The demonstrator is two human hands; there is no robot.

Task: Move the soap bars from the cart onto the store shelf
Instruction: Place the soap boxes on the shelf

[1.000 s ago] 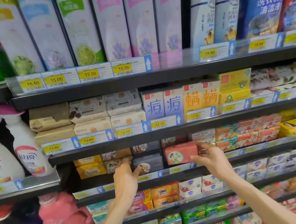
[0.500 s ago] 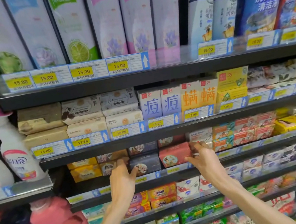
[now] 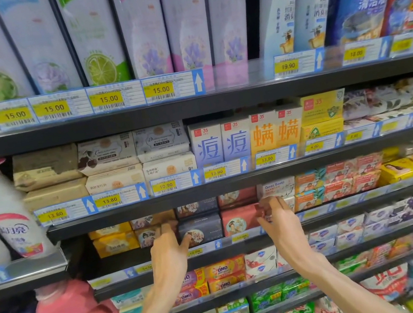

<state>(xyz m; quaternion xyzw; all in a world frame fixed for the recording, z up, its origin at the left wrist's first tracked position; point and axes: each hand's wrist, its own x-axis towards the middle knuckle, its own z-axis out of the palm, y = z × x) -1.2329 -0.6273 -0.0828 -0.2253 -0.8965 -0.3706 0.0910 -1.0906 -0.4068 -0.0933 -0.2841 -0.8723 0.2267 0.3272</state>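
On the third shelf [image 3: 343, 206] a dark blue soap box [image 3: 203, 227] and a red soap box [image 3: 238, 221] stand side by side in the front row. My left hand [image 3: 170, 248] grips the left end of the dark blue box, with the thumb on its front and the fingers at its side. Curled fingers of my right hand [image 3: 277, 219] pinch the right end of the red box. More soap boxes sit behind and beside these two. The cart is out of view.
Brown [image 3: 147, 236] and yellow soap boxes [image 3: 115, 242] lie left of my hands, Goat Soap boxes [image 3: 276, 186] and orange packs to the right. The shelf above [image 3: 231, 182] hangs low over the row. Spray bottles [image 3: 11, 214] stand at the left, tall bottles on top.
Both hands stay on the same two boxes at the same spot on the shelf. My right hand's fingers have curled tighter at the red box's end. The view has shifted slightly.
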